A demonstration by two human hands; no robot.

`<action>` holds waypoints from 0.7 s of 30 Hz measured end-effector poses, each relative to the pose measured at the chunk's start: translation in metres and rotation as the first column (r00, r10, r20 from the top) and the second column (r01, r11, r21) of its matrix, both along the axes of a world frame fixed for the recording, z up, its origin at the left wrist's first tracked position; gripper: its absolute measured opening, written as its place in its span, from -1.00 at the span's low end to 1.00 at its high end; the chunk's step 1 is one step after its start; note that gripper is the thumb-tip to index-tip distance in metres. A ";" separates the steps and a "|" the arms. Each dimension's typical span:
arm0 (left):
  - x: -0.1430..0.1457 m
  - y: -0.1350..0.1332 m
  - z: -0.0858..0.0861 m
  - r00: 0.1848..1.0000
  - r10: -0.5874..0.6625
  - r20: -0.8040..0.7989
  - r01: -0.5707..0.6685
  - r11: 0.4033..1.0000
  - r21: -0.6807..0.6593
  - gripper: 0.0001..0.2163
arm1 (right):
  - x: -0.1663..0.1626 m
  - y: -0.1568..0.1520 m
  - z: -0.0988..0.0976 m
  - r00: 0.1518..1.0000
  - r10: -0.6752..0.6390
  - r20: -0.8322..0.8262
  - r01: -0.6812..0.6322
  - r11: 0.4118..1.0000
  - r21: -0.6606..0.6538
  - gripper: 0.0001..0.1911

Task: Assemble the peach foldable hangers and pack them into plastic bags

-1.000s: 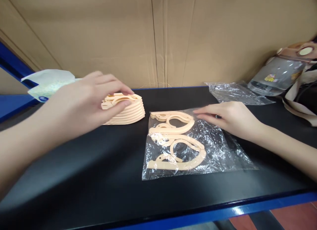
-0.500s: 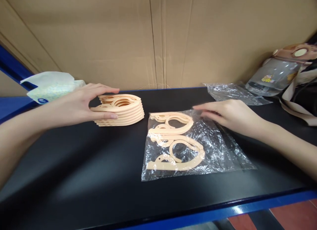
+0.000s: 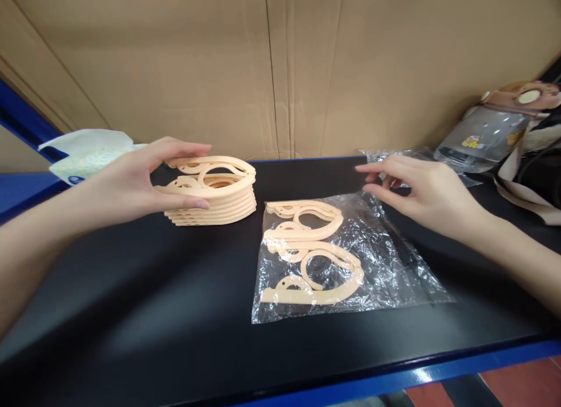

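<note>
A stack of peach plastic folding hangers (image 3: 219,214) lies on the black tabletop. My left hand (image 3: 144,176) has the top folding hanger (image 3: 228,191) between thumb and fingers, raised a little from those beneath it. To the right, a clear plastic bag (image 3: 385,278) lies flat with two folded hangers (image 3: 324,293) inside, one behind the other. Over the far right part of this bag hovers my right hand (image 3: 421,191), open, its thumb and index finger apart with nothing between them.
A tissue pack (image 3: 94,153) stands at the back left. Another clear bag (image 3: 394,156) lies behind my right hand, near a water bottle (image 3: 486,132) with a strap (image 3: 521,179). Brown cardboard (image 3: 210,74) closes off the back; a blue edge (image 3: 394,378) runs along the front.
My left hand has raised the top hanger slightly off the stack. My right hand has moved up and a little right, away from the bag, with its fingers more bent.
</note>
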State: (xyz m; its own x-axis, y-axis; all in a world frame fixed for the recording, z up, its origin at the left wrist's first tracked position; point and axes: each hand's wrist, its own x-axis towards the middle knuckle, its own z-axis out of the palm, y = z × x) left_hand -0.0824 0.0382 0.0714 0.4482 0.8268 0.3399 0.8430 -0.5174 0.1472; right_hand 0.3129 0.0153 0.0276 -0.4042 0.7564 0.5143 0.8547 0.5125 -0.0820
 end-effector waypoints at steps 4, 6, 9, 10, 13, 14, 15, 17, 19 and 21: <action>0.034 -0.024 -0.001 0.995 -0.094 0.020 0.090 0.985 0.147 -0.31 | -0.017 -0.016 0.008 0.977 0.062 -0.206 -0.053 0.997 0.050 -0.74; 0.057 -0.038 -0.006 0.980 -0.198 0.011 0.191 0.958 0.213 -0.39 | -0.031 -0.028 0.012 0.927 0.102 -0.362 -0.154 0.981 -0.116 -0.77; 0.084 -0.053 -0.019 0.952 -0.306 -0.029 0.305 0.933 0.191 -0.45 | -0.047 -0.042 0.015 0.818 0.114 -0.563 -0.403 0.812 -0.422 -0.78; 0.090 -0.056 -0.023 0.943 -0.331 -0.034 0.332 0.926 0.179 -0.45 | -0.049 -0.045 0.014 0.788 0.104 -0.606 -0.465 0.746 -0.477 -0.76; 0.097 -0.058 -0.034 0.933 -0.359 -0.001 0.355 0.922 0.157 -0.45 | -0.046 -0.046 0.009 0.745 0.028 -0.667 -0.533 0.625 -0.570 -0.70; 0.097 -0.057 -0.037 0.935 -0.356 0.015 0.350 0.925 0.148 -0.45 | -0.044 -0.044 0.007 0.739 -0.001 -0.674 -0.534 0.609 -0.587 -0.69; 0.096 -0.057 -0.038 0.936 -0.350 0.029 0.343 0.930 0.135 -0.44 | -0.042 -0.042 0.005 0.733 -0.024 -0.680 -0.535 0.597 -0.598 -0.69; 0.093 -0.055 -0.041 0.937 -0.345 0.054 0.339 0.935 0.103 -0.40 | -0.038 -0.038 0.001 0.719 -0.053 -0.693 -0.544 0.577 -0.608 -0.68; 0.091 -0.055 -0.042 0.931 -0.357 0.079 0.350 0.933 0.086 -0.35 | -0.037 -0.036 -0.002 0.703 -0.072 -0.708 -0.561 0.555 -0.614 -0.68; 0.089 -0.054 -0.044 0.922 -0.374 0.099 0.366 0.926 0.093 -0.33 | -0.038 -0.035 -0.002 0.690 -0.087 -0.718 -0.575 0.537 -0.618 -0.68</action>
